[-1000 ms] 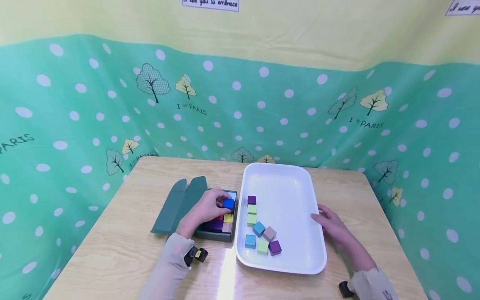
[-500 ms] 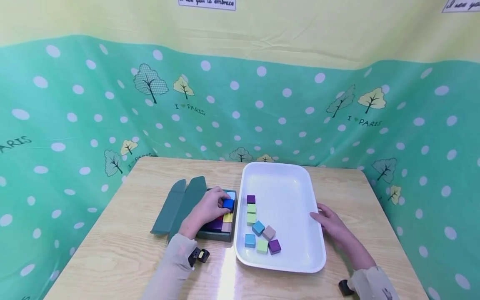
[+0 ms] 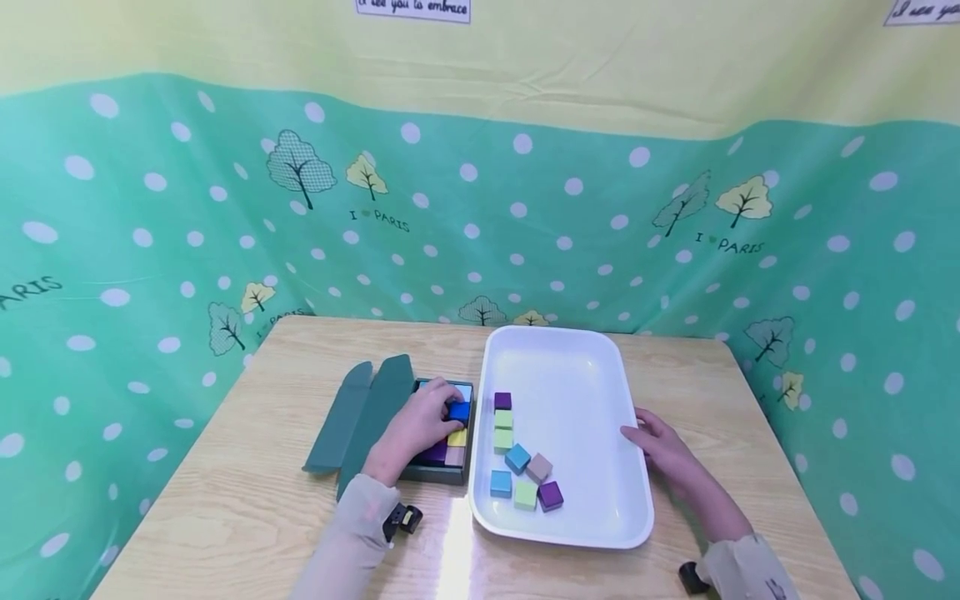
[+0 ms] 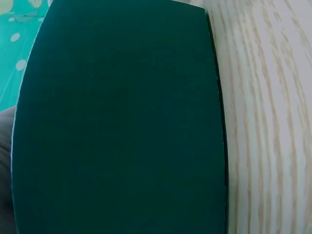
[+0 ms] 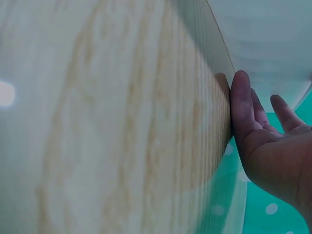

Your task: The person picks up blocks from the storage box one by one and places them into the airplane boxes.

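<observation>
My left hand (image 3: 420, 421) reaches over the open dark green box (image 3: 431, 475) and pinches a blue cube (image 3: 459, 412) between thumb and fingers. The cube sits at the box's right side, beside a yellow cube (image 3: 457, 437). Purple, pinkish-tan and light blue cubes also show in the box; my hand hides others. In the left wrist view, the box's green lid (image 4: 122, 122) covers most of the picture. My right hand (image 3: 663, 446) rests at the right side of the white tray (image 3: 641, 483), its thumb at the rim. Its fingers look fairly straight in the right wrist view.
Along the tray's left half lie several cubes, including a light green cube (image 3: 525, 496), a teal cube (image 3: 501, 483) and a purple cube (image 3: 551, 496). The box's lid flaps spread leftward over the wooden table (image 3: 225, 500). A patterned curtain (image 3: 480, 208) hangs behind.
My left hand has lowered slightly and shifted a little right with the blue cube, which now sits lower among the box's cubes. The right hand and tray stay put.
</observation>
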`<state>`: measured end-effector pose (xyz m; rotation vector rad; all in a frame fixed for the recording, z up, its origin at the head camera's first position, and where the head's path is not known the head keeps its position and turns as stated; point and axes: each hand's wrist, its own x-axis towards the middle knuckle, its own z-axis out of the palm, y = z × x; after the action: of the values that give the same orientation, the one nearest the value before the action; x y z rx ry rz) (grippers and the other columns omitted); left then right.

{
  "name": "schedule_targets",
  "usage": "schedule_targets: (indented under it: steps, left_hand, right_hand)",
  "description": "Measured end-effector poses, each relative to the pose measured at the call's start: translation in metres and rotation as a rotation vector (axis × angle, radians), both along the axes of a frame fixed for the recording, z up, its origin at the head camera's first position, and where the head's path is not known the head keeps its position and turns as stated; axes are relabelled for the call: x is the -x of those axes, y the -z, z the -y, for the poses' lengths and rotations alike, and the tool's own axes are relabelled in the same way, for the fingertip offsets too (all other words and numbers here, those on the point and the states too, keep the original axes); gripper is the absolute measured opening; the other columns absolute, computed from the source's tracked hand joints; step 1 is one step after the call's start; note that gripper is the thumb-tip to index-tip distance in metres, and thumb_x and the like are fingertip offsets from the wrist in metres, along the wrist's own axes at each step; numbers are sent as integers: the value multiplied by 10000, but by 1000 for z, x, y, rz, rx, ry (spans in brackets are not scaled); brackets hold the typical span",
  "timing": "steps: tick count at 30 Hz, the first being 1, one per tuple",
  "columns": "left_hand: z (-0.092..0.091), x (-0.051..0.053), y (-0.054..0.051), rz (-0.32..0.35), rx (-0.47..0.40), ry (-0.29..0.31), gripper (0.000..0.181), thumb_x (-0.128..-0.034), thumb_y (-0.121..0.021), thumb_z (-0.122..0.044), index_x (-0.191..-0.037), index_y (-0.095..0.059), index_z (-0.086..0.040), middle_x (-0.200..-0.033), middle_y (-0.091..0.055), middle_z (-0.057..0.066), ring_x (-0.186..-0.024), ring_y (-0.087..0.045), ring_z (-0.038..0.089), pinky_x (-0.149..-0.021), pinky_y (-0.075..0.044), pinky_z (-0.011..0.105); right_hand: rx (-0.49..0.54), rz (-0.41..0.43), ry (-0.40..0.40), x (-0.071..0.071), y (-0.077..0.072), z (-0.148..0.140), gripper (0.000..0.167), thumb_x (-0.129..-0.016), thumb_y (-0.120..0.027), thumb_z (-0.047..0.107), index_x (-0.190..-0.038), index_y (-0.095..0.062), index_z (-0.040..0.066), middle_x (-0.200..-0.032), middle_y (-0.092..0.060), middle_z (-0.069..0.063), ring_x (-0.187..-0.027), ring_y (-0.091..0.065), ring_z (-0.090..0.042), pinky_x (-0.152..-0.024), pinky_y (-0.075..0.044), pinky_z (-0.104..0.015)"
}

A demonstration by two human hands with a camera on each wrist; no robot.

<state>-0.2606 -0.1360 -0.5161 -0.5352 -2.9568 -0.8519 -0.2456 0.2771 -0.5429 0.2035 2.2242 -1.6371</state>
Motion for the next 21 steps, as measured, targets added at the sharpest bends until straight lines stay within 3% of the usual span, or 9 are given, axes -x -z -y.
schedule_targets:
  steps: [4, 7, 13, 16, 19, 21]
  left_hand:
    - [0, -3, -4, -10, 4, -4, 353, -792, -826, -210, -1097, -656, -158, -1040, -561, -16, -830, -588, 114, -737, -525, 292]
    - [1, -7, -14, -27, 13, -7, 339, -796, -822, -213, -1097, -673, -163, -1040, -591, -13, -857, -602, 130, -758, -525, 310]
    - [-10, -10, -47, -1, 29, 29, 243, -876, -738, -252, -1091, -711, -143, -1039, -651, -1, -872, -618, 148, -753, -517, 340]
    - [-27, -3, -64, -27, 149, 75, 243, -902, -699, -266, -1097, -718, -122, -1041, -660, 25, -898, -630, 178, -769, -519, 357]
    - [-48, 12, -74, -72, 297, 110, 243, -902, -695, -272, -1084, -725, -114, -1039, -675, 27, -906, -640, 180, -776, -522, 344]
    - [-62, 23, -78, -64, 355, 127, 231, -898, -704, -264, -1065, -732, -107, -1025, -690, 28, -873, -643, 173, -770, -523, 340]
  right_hand:
    - [-2, 1, 8, -1, 0, -3, 764, -916, -617, 496, -1494, -315, 98, -1316, -539, -212, -1084, -604, -279, -866, -484, -377]
    - [-3, -5, 6, -3, -1, -3, 756, -923, -612, 485, -1492, -313, 89, -1308, -541, -215, -1070, -608, -273, -854, -484, -373]
    - [-5, -8, 6, -7, -1, -1, 743, -920, -614, 488, -1483, -325, 97, -1298, -552, -202, -1071, -606, -271, -887, -475, -407]
    - [-13, -5, 2, -8, -2, 0, 753, -918, -618, 488, -1485, -320, 92, -1283, -561, -195, -1059, -607, -264, -880, -479, -402]
    - [-20, -9, -8, -6, -3, 0, 746, -929, -610, 469, -1492, -311, 81, -1269, -564, -203, -1042, -609, -268, -859, -485, -394]
    - [-17, -5, -4, -4, -3, 0, 730, -928, -615, 464, -1489, -327, 97, -1255, -573, -194, -1026, -616, -267, -842, -492, -383]
